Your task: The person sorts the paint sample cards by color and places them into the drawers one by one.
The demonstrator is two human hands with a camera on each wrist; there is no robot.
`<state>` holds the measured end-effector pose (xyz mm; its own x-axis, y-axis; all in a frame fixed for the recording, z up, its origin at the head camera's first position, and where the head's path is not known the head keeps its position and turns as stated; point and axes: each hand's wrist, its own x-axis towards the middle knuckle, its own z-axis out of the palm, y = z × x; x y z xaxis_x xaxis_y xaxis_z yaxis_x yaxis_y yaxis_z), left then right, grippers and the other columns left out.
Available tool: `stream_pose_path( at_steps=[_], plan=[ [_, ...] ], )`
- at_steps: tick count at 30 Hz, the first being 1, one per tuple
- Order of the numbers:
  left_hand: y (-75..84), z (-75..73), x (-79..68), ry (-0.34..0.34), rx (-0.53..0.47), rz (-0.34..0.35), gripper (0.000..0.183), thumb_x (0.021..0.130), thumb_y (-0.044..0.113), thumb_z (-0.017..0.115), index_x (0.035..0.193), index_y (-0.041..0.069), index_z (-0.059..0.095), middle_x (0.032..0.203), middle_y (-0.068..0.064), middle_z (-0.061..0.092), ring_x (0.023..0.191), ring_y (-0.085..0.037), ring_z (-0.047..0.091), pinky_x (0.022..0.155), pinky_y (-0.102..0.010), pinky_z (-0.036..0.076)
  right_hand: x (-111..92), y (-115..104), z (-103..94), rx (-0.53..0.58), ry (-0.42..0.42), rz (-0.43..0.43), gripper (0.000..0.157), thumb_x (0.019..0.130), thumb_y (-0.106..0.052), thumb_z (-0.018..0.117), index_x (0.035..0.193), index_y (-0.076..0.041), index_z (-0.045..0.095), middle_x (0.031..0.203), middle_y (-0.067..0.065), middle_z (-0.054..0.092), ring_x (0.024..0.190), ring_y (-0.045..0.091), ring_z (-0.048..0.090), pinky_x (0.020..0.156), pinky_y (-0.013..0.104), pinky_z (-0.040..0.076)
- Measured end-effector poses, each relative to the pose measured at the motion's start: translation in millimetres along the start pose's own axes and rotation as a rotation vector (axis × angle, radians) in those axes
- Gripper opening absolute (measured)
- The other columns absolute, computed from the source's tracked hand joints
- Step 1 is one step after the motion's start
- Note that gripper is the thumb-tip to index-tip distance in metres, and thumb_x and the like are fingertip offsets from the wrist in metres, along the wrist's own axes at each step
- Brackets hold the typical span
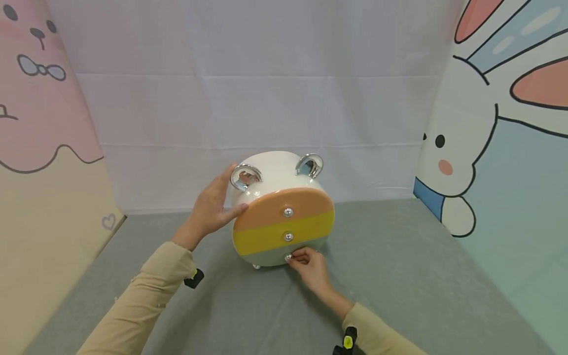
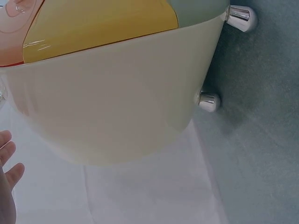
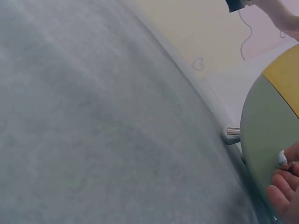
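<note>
A rounded white drawer box point(image 1: 273, 170) with two silver ear-like loops stands on the grey surface. Its front has an orange drawer point(image 1: 266, 204), a yellow drawer point(image 1: 262, 240) and a grey-green drawer point(image 1: 266, 258), each with a round silver knob. My left hand point(image 1: 208, 209) rests against the box's left side, fingers extended behind the left ear point(image 1: 236, 183) and thumb at the front edge. With thumb and fingertips, my right hand point(image 1: 312, 271) pinches the lowest knob point(image 3: 282, 158). All the drawer fronts sit flush with one another.
The box stands on short silver feet point(image 2: 209, 101) on a grey cloth-like tabletop point(image 1: 399, 276). Behind it hangs a white curtain point(image 1: 266, 98). Cartoon-printed panels flank the table, with a pink one point(image 1: 40, 113) at left and a rabbit panel point(image 1: 510, 162) at right.
</note>
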<state>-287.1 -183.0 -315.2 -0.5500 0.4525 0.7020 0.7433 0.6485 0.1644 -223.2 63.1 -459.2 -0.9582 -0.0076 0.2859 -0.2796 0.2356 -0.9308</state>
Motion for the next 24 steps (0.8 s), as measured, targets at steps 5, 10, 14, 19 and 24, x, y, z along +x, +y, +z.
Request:
stream_pose_path(
  at_steps=[5,10,14,19,24],
  plan=[
    [0.6,0.0,1.0,0.004,0.002,0.0,0.091,0.081,0.07,0.035,0.145,0.008,0.016,0.136,-0.02,0.04,0.117,-0.035,0.044,0.089,-0.052,0.04,0.8,-1.5,-2.1,0.01,-0.013,0.019,0.015,0.077,-0.006,0.07,0.085,0.006,0.063,0.079,0.015,0.066,0.068,0.013,0.063,0.058,0.019,0.049],
    [1.4,-0.5,1.3,0.01,-0.001,-0.001,0.091,0.082,0.069,0.036,0.144,0.005,0.017,0.138,-0.02,0.039,0.119,-0.036,0.043,0.091,-0.053,0.039,1.8,-4.2,-4.2,-0.042,-0.03,0.043,0.016,0.077,-0.007,0.07,0.084,0.004,0.062,0.079,0.013,0.066,0.069,0.016,0.064,0.058,0.018,0.049],
    [2.3,-1.6,0.7,0.001,0.003,-0.01,0.092,0.081,0.07,0.036,0.145,0.006,0.017,0.139,-0.019,0.037,0.12,-0.035,0.042,0.091,-0.053,0.039,1.4,-17.9,-13.3,-0.056,-0.028,0.034,0.013,0.076,-0.002,0.07,0.081,0.007,0.062,0.077,0.017,0.065,0.068,0.024,0.064,0.056,0.019,0.048],
    [3.5,-6.5,0.1,0.002,0.076,-0.022,0.093,0.08,0.073,0.034,0.145,0.009,0.018,0.141,-0.015,0.036,0.122,-0.034,0.04,0.095,-0.051,0.037,-4.6,-54.4,-44.1,-0.127,-0.074,-0.043,0.01,0.077,0.005,0.066,0.083,0.011,0.061,0.081,0.019,0.063,0.072,0.031,0.06,0.063,0.027,0.051],
    [5.1,-12.9,-2.3,0.012,0.149,-0.02,0.091,0.08,0.073,0.032,0.145,0.01,0.02,0.142,-0.012,0.035,0.123,-0.033,0.04,0.097,-0.049,0.035,0.5,-34.6,-88.9,-0.254,-0.097,-0.101,0.018,0.08,-0.006,0.068,0.095,0.003,0.061,0.089,0.013,0.062,0.079,0.026,0.059,0.066,0.026,0.05]
  ],
)
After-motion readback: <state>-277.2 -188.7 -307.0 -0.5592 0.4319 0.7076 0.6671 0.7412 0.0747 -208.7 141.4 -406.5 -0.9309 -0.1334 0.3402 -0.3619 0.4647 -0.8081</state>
